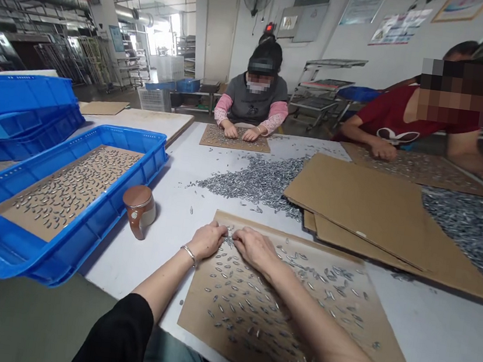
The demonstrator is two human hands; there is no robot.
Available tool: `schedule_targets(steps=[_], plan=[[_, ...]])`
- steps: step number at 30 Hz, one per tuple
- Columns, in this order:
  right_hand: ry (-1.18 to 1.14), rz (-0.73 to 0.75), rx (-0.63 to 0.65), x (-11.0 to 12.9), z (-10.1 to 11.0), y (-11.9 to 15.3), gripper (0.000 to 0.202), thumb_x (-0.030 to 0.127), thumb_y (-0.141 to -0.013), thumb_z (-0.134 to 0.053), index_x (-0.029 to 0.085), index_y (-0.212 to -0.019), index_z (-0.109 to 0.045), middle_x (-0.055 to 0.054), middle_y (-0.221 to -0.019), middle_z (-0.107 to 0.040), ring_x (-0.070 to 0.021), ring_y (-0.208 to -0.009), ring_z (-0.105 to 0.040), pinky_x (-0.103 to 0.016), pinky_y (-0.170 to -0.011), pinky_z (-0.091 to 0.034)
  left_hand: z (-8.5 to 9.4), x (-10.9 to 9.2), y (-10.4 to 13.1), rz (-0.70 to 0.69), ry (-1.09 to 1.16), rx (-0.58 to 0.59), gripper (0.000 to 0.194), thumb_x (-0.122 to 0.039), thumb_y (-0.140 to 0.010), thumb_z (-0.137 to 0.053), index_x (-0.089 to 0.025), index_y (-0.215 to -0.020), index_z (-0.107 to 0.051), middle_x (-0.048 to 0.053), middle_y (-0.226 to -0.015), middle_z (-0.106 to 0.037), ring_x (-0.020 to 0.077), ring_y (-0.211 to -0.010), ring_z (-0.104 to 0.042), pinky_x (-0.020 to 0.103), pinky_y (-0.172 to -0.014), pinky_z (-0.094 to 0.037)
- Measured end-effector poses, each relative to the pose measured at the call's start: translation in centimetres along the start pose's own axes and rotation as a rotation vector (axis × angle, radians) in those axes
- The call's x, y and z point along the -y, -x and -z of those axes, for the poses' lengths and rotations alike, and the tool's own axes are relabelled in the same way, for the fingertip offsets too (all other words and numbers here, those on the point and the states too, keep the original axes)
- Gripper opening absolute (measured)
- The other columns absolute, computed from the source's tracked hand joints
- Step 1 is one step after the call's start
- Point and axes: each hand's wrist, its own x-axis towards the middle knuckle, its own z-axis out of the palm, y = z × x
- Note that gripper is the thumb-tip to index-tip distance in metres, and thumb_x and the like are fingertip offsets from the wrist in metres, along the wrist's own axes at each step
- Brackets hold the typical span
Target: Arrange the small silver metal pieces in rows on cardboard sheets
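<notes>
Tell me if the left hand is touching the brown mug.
Apart. The head view shows a strip of white tabletop between the left hand and the brown mug.

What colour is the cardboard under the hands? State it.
The cardboard is brown; head view.

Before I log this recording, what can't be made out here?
Head view:
Whether the grip of the left hand or right hand holds anything: hidden by fingers.
Cardboard sheet under the hands, near right corner: cut off by bottom edge.
Exact count in central grey pile: too small, overlapping.
</notes>
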Motion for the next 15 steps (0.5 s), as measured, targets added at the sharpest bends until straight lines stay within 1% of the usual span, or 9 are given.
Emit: schedule_targets(steps=[2,4,6,9,12,15], plan=[[0.004,-0.011,0.036,0.1,-0.2,-0.4,0.023,0.021,-0.099,-0.049,0.023,-0.103,-0.072,-0.006,-0.105,-0.070,-0.0189,-0.090,-0.063,-0.027,-0.070,-0.034,0.0,-0.1,-0.2,-0.003,-0.010,0.011,0.026,-0.018,-0.096,-0.051,-0.020,-0.112,-0.071,0.010,-0.107,-0.068,0.0244,-0.093,-0.069,0.035,-0.089,-0.054],[0.022,-0.038,0.062,-0.3,0.0,-0.3,0.024,0.017,-0.097,-0.049,0.022,-0.100,-0.072,-0.007,-0.105,-0.070,-0.0190,-0.090,-0.063,-0.027,-0.071,-0.033,0.3,0.2,-0.2,-0.013,-0.002,0.016,0.024,-0.016,-0.094,-0.052,-0.020,-0.108,-0.071,0.009,-0.105,-0.069,0.0227,-0.094,-0.069,0.032,-0.091,-0.054],[0.039,-0.068,0.052,-0.9,0.4,0.0,0.024,0.016,-0.097,-0.049,0.021,-0.100,-0.072,-0.008,-0.107,-0.070,-0.0197,-0.092,-0.063,-0.028,-0.072,-0.034,0.6,0.7,-0.1,-0.014,0.011,0.002,0.027,-0.012,-0.093,-0.051,-0.019,-0.110,-0.070,0.009,-0.108,-0.070,0.0207,-0.098,-0.068,0.030,-0.095,-0.052],[0.024,-0.067,0.010,-1.2,0.6,0.1,0.024,0.020,-0.099,-0.048,0.021,-0.100,-0.072,-0.008,-0.107,-0.071,-0.0202,-0.094,-0.063,-0.028,-0.074,-0.035,1.1,1.3,-0.3,0.009,0.017,-0.027,0.029,-0.010,-0.091,-0.050,-0.016,-0.112,-0.069,0.011,-0.113,-0.070,0.0209,-0.103,-0.068,0.030,-0.097,-0.052],[-0.016,-0.032,0.004,-0.6,-0.1,-0.6,0.023,0.026,-0.101,-0.049,0.021,-0.097,-0.072,-0.007,-0.106,-0.072,-0.0197,-0.094,-0.064,-0.027,-0.074,-0.035,1.2,1.3,-0.9,0.020,0.002,-0.019,0.022,-0.013,-0.091,-0.052,-0.017,-0.100,-0.072,0.010,-0.107,-0.071,0.0210,-0.098,-0.068,0.030,-0.094,-0.053],[-0.021,-0.032,0.017,0.0,-1.1,-1.6,0.023,0.025,-0.101,-0.049,0.020,-0.099,-0.072,-0.008,-0.107,-0.073,-0.0201,-0.095,-0.066,-0.028,-0.075,-0.036,0.8,0.7,-1.4,0.038,-0.031,-0.011,0.022,-0.016,-0.094,-0.050,-0.018,-0.094,-0.072,0.010,-0.104,-0.071,0.0213,-0.094,-0.069,0.031,-0.090,-0.053]])
